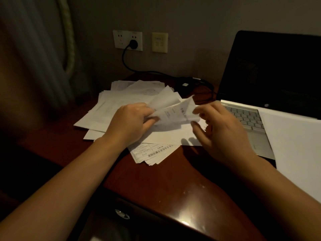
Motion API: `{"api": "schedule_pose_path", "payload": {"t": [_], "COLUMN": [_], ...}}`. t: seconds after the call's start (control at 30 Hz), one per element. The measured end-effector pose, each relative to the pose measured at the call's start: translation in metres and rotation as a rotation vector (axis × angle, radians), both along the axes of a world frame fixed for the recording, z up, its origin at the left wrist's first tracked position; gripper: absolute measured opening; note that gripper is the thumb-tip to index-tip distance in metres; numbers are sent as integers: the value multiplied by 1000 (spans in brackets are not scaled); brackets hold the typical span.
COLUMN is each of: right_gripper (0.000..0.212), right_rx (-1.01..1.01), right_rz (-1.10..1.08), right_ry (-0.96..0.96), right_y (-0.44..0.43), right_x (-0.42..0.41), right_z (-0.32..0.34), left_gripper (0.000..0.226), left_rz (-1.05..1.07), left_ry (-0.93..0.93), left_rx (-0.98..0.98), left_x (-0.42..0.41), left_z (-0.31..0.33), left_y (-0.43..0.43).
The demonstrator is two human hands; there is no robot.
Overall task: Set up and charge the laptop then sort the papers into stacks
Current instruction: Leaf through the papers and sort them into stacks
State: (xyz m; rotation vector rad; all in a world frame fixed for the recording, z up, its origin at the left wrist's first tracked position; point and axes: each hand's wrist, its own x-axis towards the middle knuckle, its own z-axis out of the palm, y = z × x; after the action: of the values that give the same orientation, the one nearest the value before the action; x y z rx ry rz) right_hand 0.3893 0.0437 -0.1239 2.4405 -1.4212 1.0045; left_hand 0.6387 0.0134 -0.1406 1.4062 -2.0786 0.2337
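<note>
A loose heap of white papers [121, 101] covers the middle of the dark wooden desk [173, 185]. My left hand [132, 119] grips the left end of a small printed slip [175, 113] lifted above the heap. My right hand [220, 129] pinches the slip's right end with thumb and fingers. The open laptop [271, 70], screen dark, stands at the right. Its black charger cable [126, 61] runs from a plug in the wall socket [127, 40] to a power brick [185, 84] behind the papers.
A large white sheet [295, 146] lies over the laptop's right side and the desk's right edge. Printed forms [152, 152] stick out under the heap toward me. A curtain [34, 58] hangs at the left. A drawer knob [121, 213] shows below the desk's front edge.
</note>
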Motion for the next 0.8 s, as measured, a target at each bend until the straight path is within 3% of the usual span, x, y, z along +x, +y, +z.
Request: {"api": "schedule_pose_path", "payload": {"t": [0.07, 0.17, 0.23, 0.27, 0.4, 0.43, 0.6, 0.67, 0.8], "right_gripper": [38, 35, 32, 32, 26, 26, 19, 19, 22], "right_rx": [140, 250, 294, 303, 282, 263, 186, 163, 165], "right_rz": [-18, -16, -7, -7, 4, 6, 23, 48, 36], "right_ry": [138, 326, 383, 401, 435, 436, 468, 465, 353], "right_y": [-1, -5, -8, -10, -11, -12, -4, 1, 4], "right_x": [0, 1, 1, 1, 1, 2, 11, 14, 15], "right_z": [-2, -11, -15, -16, -13, -13, -11, -10, -13], "left_gripper": [26, 76, 96, 93, 39, 38, 79, 74, 42], "left_rz": [-8, -93, -127, -138, -211, -227, -225, -212, -275], "left_ry": [39, 68, 62, 62, -88, -119, -164, -189, -155], "left_rx": [-6, 83, 116, 111, 257, 307, 355, 331, 247], "left_x": [-2, -7, -9, -10, -8, -6, -8, -9, -10], "left_z": [0, 3, 6, 7, 5, 3, -1, 1, 1], "left_y": [1, 7, 10, 12, 9, 8, 6, 6, 10]}}
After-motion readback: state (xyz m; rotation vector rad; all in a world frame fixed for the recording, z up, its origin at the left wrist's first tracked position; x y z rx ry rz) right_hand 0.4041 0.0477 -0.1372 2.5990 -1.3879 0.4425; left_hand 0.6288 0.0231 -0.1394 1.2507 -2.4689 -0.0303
